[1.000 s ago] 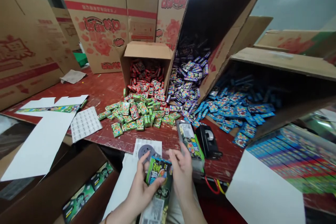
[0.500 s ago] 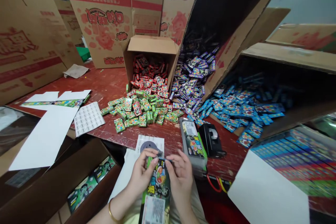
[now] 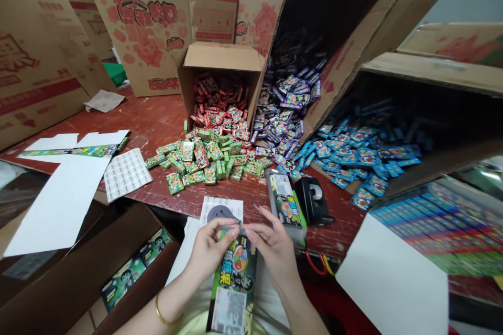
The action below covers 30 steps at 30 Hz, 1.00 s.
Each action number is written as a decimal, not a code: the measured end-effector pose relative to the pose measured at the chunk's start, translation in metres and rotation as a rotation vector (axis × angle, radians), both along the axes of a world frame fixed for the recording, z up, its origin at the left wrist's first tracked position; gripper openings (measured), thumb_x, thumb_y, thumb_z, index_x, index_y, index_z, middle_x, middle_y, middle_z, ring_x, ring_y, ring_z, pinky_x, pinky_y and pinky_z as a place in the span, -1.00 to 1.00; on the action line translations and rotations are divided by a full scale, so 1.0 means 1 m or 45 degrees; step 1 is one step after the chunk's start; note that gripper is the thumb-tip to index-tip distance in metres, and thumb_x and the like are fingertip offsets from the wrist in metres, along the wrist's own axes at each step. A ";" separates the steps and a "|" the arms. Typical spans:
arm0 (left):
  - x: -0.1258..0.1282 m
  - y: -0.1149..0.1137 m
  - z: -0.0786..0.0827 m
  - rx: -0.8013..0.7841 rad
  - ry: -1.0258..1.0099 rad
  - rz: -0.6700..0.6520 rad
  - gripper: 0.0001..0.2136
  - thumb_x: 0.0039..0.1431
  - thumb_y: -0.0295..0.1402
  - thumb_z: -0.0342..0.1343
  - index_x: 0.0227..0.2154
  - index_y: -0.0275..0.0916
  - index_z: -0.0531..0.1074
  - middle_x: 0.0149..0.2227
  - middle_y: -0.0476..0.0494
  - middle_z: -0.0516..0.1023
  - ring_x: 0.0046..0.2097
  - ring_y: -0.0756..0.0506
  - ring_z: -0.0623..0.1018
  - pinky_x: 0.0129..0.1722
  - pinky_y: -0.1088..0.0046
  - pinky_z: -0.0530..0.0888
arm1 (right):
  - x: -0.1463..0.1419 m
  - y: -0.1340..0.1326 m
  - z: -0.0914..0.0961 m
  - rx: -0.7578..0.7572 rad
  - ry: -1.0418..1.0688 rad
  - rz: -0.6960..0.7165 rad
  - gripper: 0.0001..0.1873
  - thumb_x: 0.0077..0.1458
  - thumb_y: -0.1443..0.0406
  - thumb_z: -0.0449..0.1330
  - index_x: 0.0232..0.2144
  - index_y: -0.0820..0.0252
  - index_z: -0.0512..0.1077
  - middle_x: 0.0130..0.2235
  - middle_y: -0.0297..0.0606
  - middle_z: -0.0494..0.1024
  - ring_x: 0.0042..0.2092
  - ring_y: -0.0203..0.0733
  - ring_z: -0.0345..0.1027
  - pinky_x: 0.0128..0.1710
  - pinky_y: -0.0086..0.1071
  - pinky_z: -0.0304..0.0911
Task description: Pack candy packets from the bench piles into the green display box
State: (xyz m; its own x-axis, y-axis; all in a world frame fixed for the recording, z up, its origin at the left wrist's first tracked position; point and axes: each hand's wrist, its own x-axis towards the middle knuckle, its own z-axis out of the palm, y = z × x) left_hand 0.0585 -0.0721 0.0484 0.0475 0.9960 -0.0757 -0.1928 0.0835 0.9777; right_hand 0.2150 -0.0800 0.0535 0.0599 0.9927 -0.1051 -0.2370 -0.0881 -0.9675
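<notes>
A long green printed carton lies lengthwise on my lap, its far end up at the table edge. My left hand and my right hand both pinch that far end with thumb and fingertips. A second carton of the same print lies on the red table just beyond my right hand. Whether a small strip is stretched between my fingertips is too fine to tell.
A black tape dispenser sits right of the second carton. Green, red, purple and blue small packets spill from tipped cardboard boxes. White flat card lies at left, a sticker sheet beside it. An open brown box holds finished cartons.
My hands shifted from gripping the carton's sides to pinching its top end together. The carton settled lower on my lap, and my view tilted slightly downward.
</notes>
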 end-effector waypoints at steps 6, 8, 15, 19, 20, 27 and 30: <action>0.009 0.004 -0.002 -0.004 0.038 -0.066 -0.77 0.02 -0.17 0.23 -0.45 -0.27 0.55 -0.43 -0.14 0.64 -0.35 -0.14 0.58 -0.29 0.37 0.48 | 0.018 0.011 -0.012 -0.157 0.084 0.046 -0.13 -0.21 0.19 0.43 0.09 0.27 0.12 -0.31 -0.12 0.65 -0.22 -0.01 0.51 -0.07 -0.03 0.31; 0.011 0.001 -0.003 0.033 0.062 -0.069 -0.80 -0.02 -0.19 0.26 -0.47 -0.25 0.54 -0.38 -0.14 0.64 -0.27 -0.16 0.57 -0.21 0.36 0.46 | 0.021 0.010 -0.015 -0.131 0.070 0.029 -0.13 -0.21 0.19 0.43 0.09 0.26 0.11 -0.35 -0.16 0.64 -0.26 -0.03 0.51 -0.11 -0.06 0.33; 0.014 0.001 -0.010 0.023 0.085 -0.106 -0.80 0.05 -0.20 0.21 -0.42 -0.26 0.50 -0.46 -0.07 0.58 -0.41 -0.07 0.52 -0.38 0.46 0.43 | 0.013 -0.012 -0.013 0.032 -0.178 -0.094 -0.37 -0.06 0.19 0.33 0.03 0.15 0.20 -0.37 -0.23 0.62 -0.27 -0.07 0.49 -0.14 -0.13 0.34; 0.016 -0.001 -0.014 0.059 0.063 -0.211 -0.81 -0.02 -0.28 0.28 -0.37 -0.24 0.45 -0.36 -0.06 0.57 -0.30 -0.08 0.51 -0.27 0.43 0.43 | 0.016 -0.017 -0.020 0.144 -0.417 -0.133 -0.58 0.04 0.20 0.25 -0.03 0.08 0.34 -0.27 -0.22 0.58 -0.18 -0.08 0.45 -0.02 -0.12 0.27; 0.016 -0.002 -0.015 0.060 0.057 -0.234 -0.77 -0.05 -0.31 0.30 -0.34 -0.22 0.42 -0.37 -0.04 0.55 -0.32 -0.07 0.51 -0.28 0.43 0.43 | 0.018 -0.014 -0.020 0.182 -0.446 -0.112 -0.64 0.03 0.19 0.25 -0.09 0.07 0.39 -0.24 -0.21 0.55 -0.17 -0.09 0.43 -0.02 -0.14 0.26; 0.021 -0.002 -0.017 0.004 0.050 -0.293 -0.70 -0.07 -0.34 0.31 -0.32 -0.19 0.30 -0.45 0.06 0.47 -0.42 -0.03 0.48 -0.41 0.48 0.39 | 0.030 0.021 0.017 0.167 -0.298 0.247 -0.76 -0.09 0.13 0.31 -0.59 0.17 0.45 -0.38 -0.30 0.39 -0.30 -0.22 0.31 -0.31 -0.36 0.25; 0.022 -0.001 -0.018 0.001 0.049 -0.291 -0.70 -0.06 -0.35 0.29 -0.30 -0.20 0.29 -0.45 0.05 0.49 -0.41 -0.03 0.49 -0.38 0.46 0.40 | 0.028 0.027 0.026 0.033 -0.340 0.416 -0.75 -0.12 0.14 0.31 -0.59 0.21 0.45 -0.47 -0.34 0.41 -0.40 -0.27 0.28 -0.37 -0.38 0.20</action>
